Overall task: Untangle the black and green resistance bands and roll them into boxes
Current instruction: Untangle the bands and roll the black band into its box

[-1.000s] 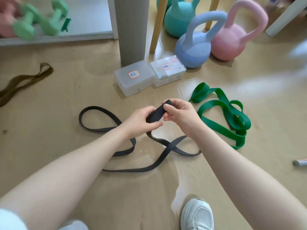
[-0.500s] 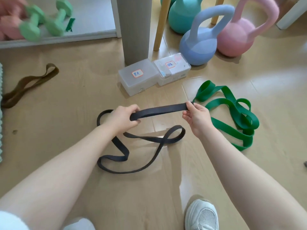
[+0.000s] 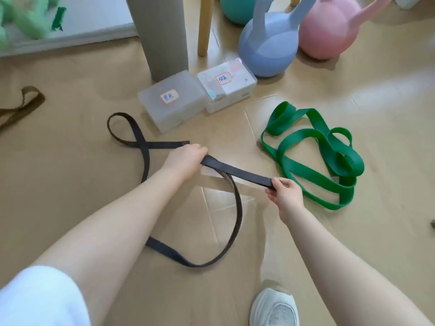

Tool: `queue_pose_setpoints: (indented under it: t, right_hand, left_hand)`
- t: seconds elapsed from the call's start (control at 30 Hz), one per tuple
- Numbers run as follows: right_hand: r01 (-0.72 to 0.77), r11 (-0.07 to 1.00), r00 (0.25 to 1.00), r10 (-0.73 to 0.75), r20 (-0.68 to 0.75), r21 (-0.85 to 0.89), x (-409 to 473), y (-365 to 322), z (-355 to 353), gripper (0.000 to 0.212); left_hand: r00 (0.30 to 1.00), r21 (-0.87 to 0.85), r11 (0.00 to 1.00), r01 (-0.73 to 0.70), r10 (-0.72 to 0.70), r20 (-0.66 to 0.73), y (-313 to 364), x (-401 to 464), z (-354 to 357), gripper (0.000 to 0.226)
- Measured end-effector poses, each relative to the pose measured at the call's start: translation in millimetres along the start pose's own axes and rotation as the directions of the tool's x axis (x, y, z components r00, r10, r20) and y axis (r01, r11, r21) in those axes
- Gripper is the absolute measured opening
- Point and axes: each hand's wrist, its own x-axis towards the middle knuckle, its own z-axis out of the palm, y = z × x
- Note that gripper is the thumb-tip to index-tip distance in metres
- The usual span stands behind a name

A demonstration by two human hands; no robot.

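The black band (image 3: 237,171) stretches flat between my two hands above the floor. My left hand (image 3: 186,158) grips it near the middle and my right hand (image 3: 283,192) pinches its end. The rest of the black band lies on the floor, crossing into a loop at the far left and curving in a wide loop under my left forearm. The green band (image 3: 313,156) lies in a loose heap of loops on the floor to the right, apart from the black one. Two frosted plastic boxes with labelled lids stand behind: a left box (image 3: 171,102) and a right box (image 3: 227,83).
A grey post (image 3: 162,34) and a wooden leg (image 3: 204,24) rise behind the boxes. Blue (image 3: 268,48), pink (image 3: 329,31) and teal kettlebells stand at the back right. A brown band (image 3: 21,107) lies at the far left. My white shoe (image 3: 274,307) is at the bottom.
My hands have moved apart along the black band, then my right hand dropped lower. The band's floor loops shifted, one now crossing at the far left.
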Motion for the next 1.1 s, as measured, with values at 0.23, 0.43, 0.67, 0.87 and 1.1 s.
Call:
queue_pose_setpoints:
  t: [0.23,0.43,0.67,0.87,1.1]
  right_hand:
    - [-0.115,0.955,0.985,0.073,-0.157,-0.274,29.5,52.6,-31.3,0.023]
    - [-0.082,0.984,0.96,0.036,-0.279,-0.155,35.5,39.5,-16.8,0.009]
    - [0.066,0.992,0.934,-0.099,-0.344,-0.105,40.9,22.9,-60.1,0.006]
    - [0.082,0.828,0.98,-0.17,-0.107,-0.555,38.0,53.7,-67.3,0.03]
    - [0.058,0.679,0.998,-0.056,0.027,-0.732,34.5,44.8,-48.4,0.017]
  left_hand:
    - [0.748,-0.636,0.603,0.481,-0.66,-0.061,50.9,-45.9,98.6,0.088]
    - [0.827,-0.776,0.461,0.431,-0.546,0.135,69.7,-45.4,130.3,0.045]
    - [0.848,-0.566,0.687,0.456,-0.528,0.044,118.7,-9.0,123.5,0.076]
    - [0.845,-0.339,0.789,0.513,-0.533,0.036,142.0,-9.9,131.5,0.028]
    - [0.831,-0.474,0.778,0.413,-0.535,-0.153,20.3,-24.1,62.7,0.025]
